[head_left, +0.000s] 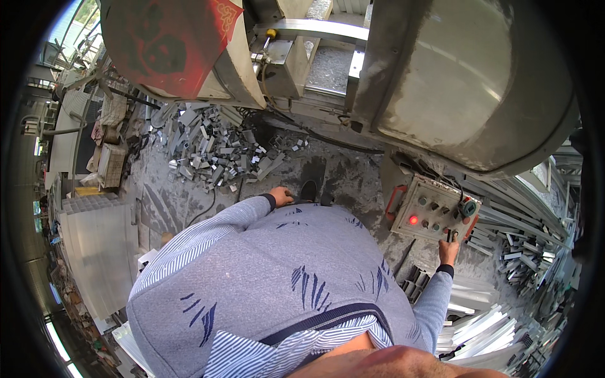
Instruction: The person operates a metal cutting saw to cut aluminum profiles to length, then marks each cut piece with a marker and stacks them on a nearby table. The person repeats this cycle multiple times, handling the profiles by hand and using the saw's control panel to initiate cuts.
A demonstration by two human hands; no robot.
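Observation:
On the right, a grey control box [413, 205] carries several knobs and buttons, and one red button is lit. My right hand [448, 252] reaches to its near edge, with the fingers closed around a small dark knob [449, 235]. The fingertips are partly hidden from above. My left hand [281, 196] is held in front of my body, its fingers loosely curled, and nothing shows in it. Beyond it, a dark shoe [308, 190] stands on the floor.
Ahead stands a large machine with a rounded grey housing [450, 82] and a red-covered housing [167, 47]. Metal offcuts [217, 148] are heaped on the floor. Long metal profiles [523, 195] lie at the right, with more profiles [482, 334] nearby. A black cable [328, 140] runs along the machine's base.

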